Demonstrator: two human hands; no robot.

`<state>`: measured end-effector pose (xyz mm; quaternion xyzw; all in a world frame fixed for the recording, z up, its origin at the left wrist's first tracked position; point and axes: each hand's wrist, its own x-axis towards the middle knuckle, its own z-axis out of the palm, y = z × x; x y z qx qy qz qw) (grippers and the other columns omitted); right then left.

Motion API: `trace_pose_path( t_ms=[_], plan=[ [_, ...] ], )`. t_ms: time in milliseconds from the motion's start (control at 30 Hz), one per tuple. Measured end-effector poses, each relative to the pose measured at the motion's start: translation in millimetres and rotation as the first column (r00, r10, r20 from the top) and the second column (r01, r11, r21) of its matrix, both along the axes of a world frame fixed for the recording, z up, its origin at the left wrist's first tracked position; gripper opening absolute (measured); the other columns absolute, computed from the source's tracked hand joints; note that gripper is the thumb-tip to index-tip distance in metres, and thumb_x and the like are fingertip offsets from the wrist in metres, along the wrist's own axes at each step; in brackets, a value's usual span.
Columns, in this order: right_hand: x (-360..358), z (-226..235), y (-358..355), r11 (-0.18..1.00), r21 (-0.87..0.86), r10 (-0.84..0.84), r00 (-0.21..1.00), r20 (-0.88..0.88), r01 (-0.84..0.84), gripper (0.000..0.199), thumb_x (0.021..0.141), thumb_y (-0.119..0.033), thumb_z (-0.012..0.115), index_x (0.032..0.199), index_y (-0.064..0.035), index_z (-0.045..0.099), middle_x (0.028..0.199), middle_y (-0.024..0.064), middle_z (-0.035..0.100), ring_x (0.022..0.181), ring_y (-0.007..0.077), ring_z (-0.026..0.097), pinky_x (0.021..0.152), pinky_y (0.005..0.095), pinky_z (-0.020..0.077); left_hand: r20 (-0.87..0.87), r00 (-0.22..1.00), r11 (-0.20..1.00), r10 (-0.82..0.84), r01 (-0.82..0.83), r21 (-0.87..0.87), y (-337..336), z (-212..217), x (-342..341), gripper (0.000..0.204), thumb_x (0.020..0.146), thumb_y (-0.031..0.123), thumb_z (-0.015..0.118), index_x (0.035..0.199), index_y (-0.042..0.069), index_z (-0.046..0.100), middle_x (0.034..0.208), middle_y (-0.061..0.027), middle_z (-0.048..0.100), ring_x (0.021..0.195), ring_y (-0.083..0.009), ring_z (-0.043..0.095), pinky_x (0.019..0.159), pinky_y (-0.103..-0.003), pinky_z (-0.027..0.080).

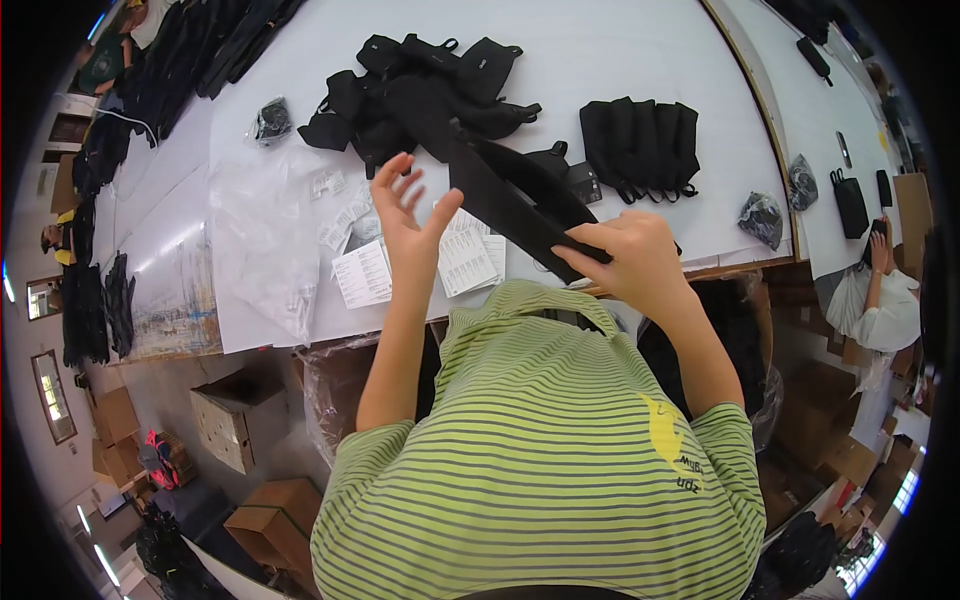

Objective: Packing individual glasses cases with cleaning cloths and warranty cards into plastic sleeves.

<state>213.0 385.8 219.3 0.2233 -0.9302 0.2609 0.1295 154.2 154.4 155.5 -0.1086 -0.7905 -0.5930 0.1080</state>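
My right hand [630,258] pinches the near end of a long black fabric piece [500,195] between thumb and fingers. That piece slants away to the far left, with a gap between its two layers. Its far end lies against a heap of small black fabric pouches [380,105], several with loops. My left hand [412,215] is raised left of the piece, fingers spread and holding nothing. Beneath it lie printed white paper slips [362,275]. A dark tag or card [583,182] shows just beyond the held piece.
To the right, black looped pouches [640,145] lie overlapped in a row. Clear plastic bags [262,240] cover the left of the white table [660,50]. Bagged dark items [762,218] sit near the right edge. A co-worker's hand [879,250] shows far right; cardboard boxes [280,530] stand below.
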Motion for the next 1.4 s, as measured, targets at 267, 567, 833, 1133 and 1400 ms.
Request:
trace_pose_path(
  t_ms=[267, 567, 833, 1133, 1400],
  plan=[
    [9.0, -23.3, -35.2, 0.89, -0.43, -0.19, 0.981, -0.042, 0.154, 0.016, 0.08, -0.02, 0.069, 0.076, -0.0044, 0.066, 0.052, 0.0022, 0.057, 0.041, 0.0113, 0.046, 0.043, 0.0256, 0.0314, 0.491, 0.785, 0.426, -0.379, -0.323, 0.845, 41.4, 10.9, 36.6, 0.048, 0.08, 0.012, 0.069, 0.121, 0.001, 0.046, 0.112, -0.0093, 0.057, 0.103, -0.0205, 0.057, 0.09, -0.034, 0.045],
    [-7.8, -21.0, -25.1, 0.293, -0.909, 0.081, 0.939, 0.334, 0.298, 0.024, 0.094, -0.016, 0.051, 0.108, 0.0013, 0.061, 0.098, 0.0058, 0.062, 0.088, 0.0097, 0.055, 0.081, 0.0215, 0.0411, 0.583, 0.631, 0.757, -0.512, 0.011, 0.653, 36.7, 29.7, 42.8, 0.048, 0.069, 0.01, 0.077, 0.109, -0.005, 0.055, 0.099, -0.0133, 0.063, 0.085, -0.0201, 0.063, 0.077, -0.03, 0.052],
    [-19.4, -16.6, -3.2, 0.598, -0.774, -0.225, 0.97, 0.088, 0.209, 0.013, 0.08, 0.001, 0.066, 0.092, -0.0001, 0.061, 0.091, 0.0043, 0.064, 0.076, 0.0079, 0.055, 0.066, 0.0211, 0.0427, 0.609, 0.58, 0.731, -0.541, -0.033, 0.681, 45.9, 32.6, 42.2, 0.046, 0.07, 0.011, 0.075, 0.109, -0.004, 0.055, 0.098, -0.0124, 0.063, 0.086, -0.0196, 0.063, 0.076, -0.03, 0.052],
    [22.0, 1.7, -26.6, 0.754, -0.65, 0.11, 0.957, 0.268, 0.095, 0.011, 0.072, -0.004, 0.07, 0.081, -0.0028, 0.062, 0.075, 0.0017, 0.054, 0.066, 0.0107, 0.048, 0.06, 0.0242, 0.0347, 0.408, 0.603, 0.24, -0.685, -0.343, 0.908, 23.8, 12.8, 8.8, 0.023, 0.082, 0.012, 0.064, 0.099, -0.003, 0.062, 0.09, -0.0122, 0.068, 0.079, -0.0208, 0.067, 0.074, -0.032, 0.056],
    [24.8, 1.9, -29.9, 0.767, -0.64, 0.218, 0.919, 0.328, 0.047, 0.013, 0.071, -0.004, 0.07, 0.082, -0.0036, 0.063, 0.078, 0.0019, 0.054, 0.068, 0.0108, 0.049, 0.06, 0.0244, 0.0335, 0.404, 0.626, 0.211, -0.667, -0.362, 0.908, 15.2, 6.3, 5.8, 0.02, 0.085, 0.011, 0.059, 0.099, -0.003, 0.062, 0.09, -0.0134, 0.068, 0.076, -0.0209, 0.068, 0.069, -0.031, 0.057]
  ],
)
